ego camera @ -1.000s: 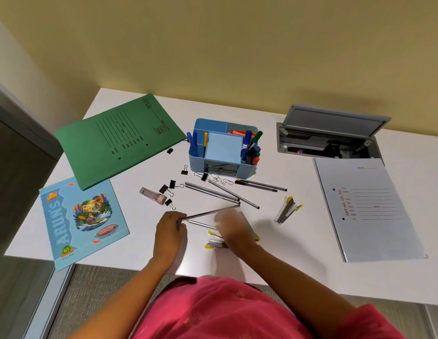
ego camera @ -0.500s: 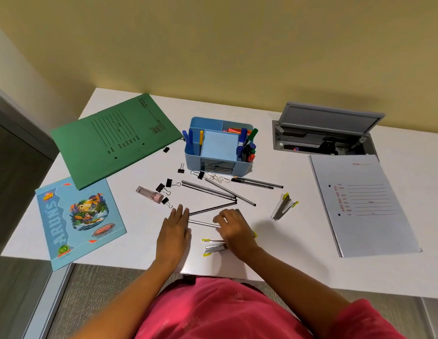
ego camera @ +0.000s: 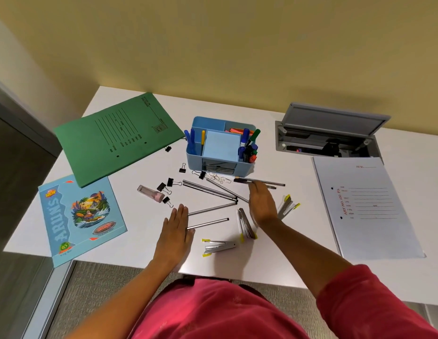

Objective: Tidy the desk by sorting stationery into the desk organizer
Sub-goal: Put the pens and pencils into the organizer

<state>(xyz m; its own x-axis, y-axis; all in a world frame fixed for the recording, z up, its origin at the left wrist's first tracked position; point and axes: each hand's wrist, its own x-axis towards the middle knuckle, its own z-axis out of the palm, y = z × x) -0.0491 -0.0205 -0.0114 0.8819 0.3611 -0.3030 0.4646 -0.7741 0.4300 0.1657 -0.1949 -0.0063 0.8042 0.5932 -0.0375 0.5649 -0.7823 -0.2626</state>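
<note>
A blue desk organizer (ego camera: 219, 167) stands mid-desk, holding markers, pens and a blue notepad. Several silver pens (ego camera: 209, 190) lie scattered in front of it, with black binder clips (ego camera: 169, 182), paper clips (ego camera: 219, 178) and a pink eraser (ego camera: 150, 193) to their left. My left hand (ego camera: 176, 228) rests flat on the desk, fingers apart, touching the ends of two silver pens (ego camera: 208, 223). My right hand (ego camera: 262, 204) hovers open, its fingertips at two dark pens (ego camera: 259, 182). Three staple removers with yellow tips lie near it: one (ego camera: 246, 223) just left of the wrist, one (ego camera: 219, 246) nearer me, one (ego camera: 287, 206) to the right.
A green folder (ego camera: 120, 135) and a blue notebook (ego camera: 76, 216) lie at the left. A white file folder (ego camera: 367, 206) lies at the right, behind it an open grey cable hatch (ego camera: 330, 135). The desk's front edge is close to my body.
My right hand has left the staple removers near the front edge and reached forward and right to the dark pens. My left hand has flattened and stayed by the silver pens.
</note>
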